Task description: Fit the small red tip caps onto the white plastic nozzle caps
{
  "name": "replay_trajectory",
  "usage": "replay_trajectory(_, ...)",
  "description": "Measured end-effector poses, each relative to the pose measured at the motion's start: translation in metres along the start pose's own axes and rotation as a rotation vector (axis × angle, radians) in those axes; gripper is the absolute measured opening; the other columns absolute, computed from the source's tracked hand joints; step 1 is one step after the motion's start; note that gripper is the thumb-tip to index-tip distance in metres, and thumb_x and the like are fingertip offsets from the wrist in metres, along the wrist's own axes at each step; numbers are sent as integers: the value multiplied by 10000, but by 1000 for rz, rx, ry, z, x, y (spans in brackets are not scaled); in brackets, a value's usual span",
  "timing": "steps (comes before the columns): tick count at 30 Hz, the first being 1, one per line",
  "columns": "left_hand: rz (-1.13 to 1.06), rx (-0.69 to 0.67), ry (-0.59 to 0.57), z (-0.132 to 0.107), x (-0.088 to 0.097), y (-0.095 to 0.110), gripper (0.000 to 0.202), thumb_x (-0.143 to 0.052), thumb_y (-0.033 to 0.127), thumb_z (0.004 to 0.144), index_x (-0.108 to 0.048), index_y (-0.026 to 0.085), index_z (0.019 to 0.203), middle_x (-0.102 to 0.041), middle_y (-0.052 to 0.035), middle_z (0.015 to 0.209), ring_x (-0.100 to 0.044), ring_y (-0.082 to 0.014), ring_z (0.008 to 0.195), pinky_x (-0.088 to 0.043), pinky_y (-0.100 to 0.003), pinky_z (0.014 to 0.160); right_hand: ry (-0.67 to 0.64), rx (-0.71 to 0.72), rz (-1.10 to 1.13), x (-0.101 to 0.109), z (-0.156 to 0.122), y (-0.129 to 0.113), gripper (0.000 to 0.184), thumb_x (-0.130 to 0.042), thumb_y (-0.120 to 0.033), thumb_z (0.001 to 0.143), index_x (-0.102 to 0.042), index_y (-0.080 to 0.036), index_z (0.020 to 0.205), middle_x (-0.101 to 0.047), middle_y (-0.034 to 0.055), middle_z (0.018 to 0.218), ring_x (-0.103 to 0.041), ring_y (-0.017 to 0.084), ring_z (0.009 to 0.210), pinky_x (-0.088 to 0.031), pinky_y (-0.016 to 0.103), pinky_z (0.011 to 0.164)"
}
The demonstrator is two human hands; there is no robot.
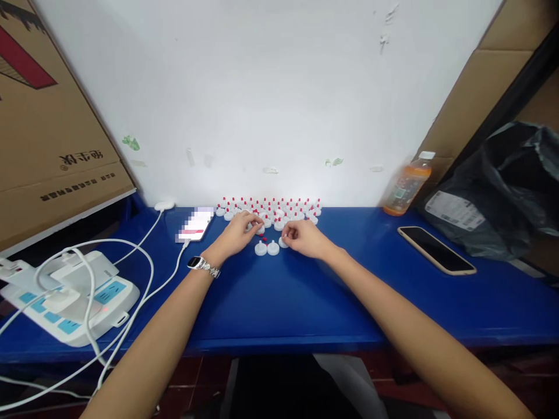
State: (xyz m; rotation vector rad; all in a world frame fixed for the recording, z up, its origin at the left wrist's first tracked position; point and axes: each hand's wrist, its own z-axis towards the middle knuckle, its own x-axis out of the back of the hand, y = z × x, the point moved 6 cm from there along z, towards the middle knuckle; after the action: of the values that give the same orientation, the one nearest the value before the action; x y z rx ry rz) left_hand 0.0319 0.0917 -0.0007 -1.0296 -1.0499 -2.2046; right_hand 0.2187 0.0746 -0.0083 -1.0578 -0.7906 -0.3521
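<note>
Several small white caps with red tips (pixel 271 206) stand in rows on the blue table (pixel 279 302) against the white wall. In front of them lie two plain white caps (pixel 266 248) and a loose red piece (pixel 263 238). My left hand (pixel 238 231), with a watch on the wrist, has its fingers curled at the front row, pinching a white cap (pixel 261 228). My right hand (pixel 303 237) is closed in a pinch on another white cap (pixel 283 241) just right of the two plain ones.
A phone on a white cable (pixel 195 226) lies left of the caps. A white power strip (pixel 72 297) with plugs and cables sits at the left edge. A dark phone (pixel 435 249), an orange drink bottle (pixel 407 184), a black bag (pixel 502 186) and cardboard boxes (pixel 48 116) surround.
</note>
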Motion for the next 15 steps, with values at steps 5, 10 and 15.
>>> replay_trajectory(5, 174, 43, 75, 2, 3, -9, 295, -519, 364, 956, -677, 183, 1128, -584, -99, 1040, -542, -267, 1042, -440, -425, 945, -21, -13, -7, 1, 0, 0, 139, -623, -137, 741, -678, -158, 868, -621, -26, 643, -549, 109, 568, -374, 223, 564)
replay_trajectory(10, 208, 65, 87, 4, 1, -4, 256, -544, 348, 938, -712, 187, 1045, -566, -95, 985, -537, -271, 983, -442, -436, 928, 94, -12, 20, 13, -1, -7, 109, -601, -204, 794, -676, -159, 860, -613, -25, 623, -529, 112, 560, -387, 234, 578)
replay_trajectory(15, 225, 59, 103, 6, 3, -3, 201, -573, 354, 923, -710, 212, 966, -572, -80, 950, -542, -267, 959, -443, -426, 896, 149, -18, 30, 16, 1, -4, 166, -586, -302, 843, -668, -165, 799, -618, -13, 616, -524, 119, 559, -387, 245, 576)
